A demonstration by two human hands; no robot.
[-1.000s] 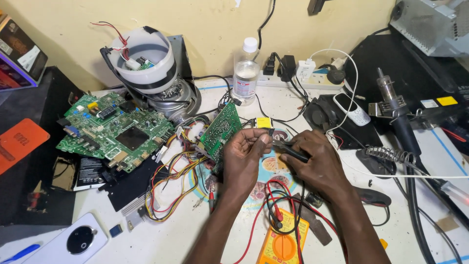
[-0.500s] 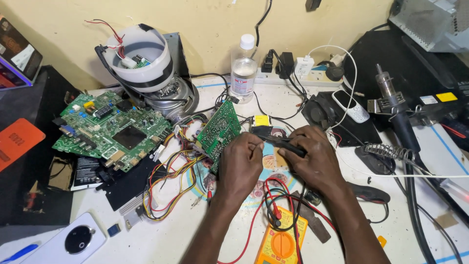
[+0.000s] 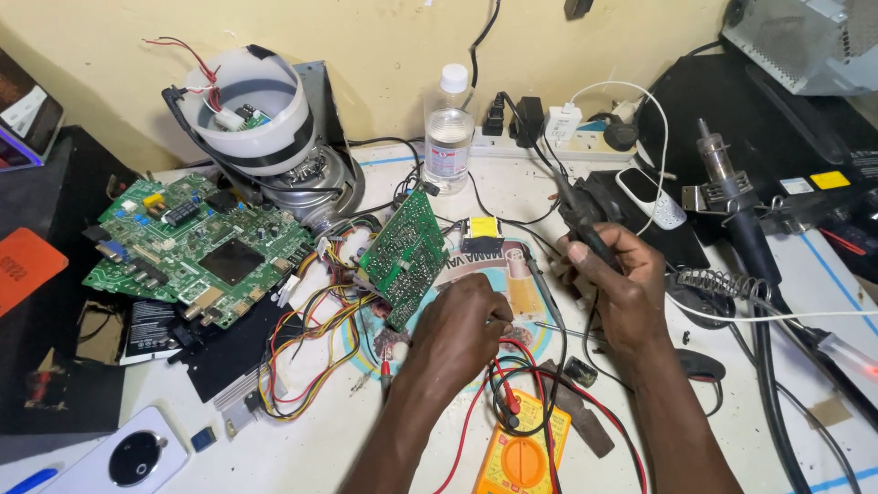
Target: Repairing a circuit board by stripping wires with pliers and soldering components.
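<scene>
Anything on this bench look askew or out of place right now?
The small green circuit board stands tilted on edge, propped by the left hand over tangled wires, not flat. The right hand grips a black tool.

I have one view only, from the camera on the person's head, looking steeply down and forward at the white workbench from close range. I take the small green circuit board as my landmark: it sits just left of frame centre. The yellow wall runs along the top behind it, and both forearms enter from the bottom edge below it.
</scene>
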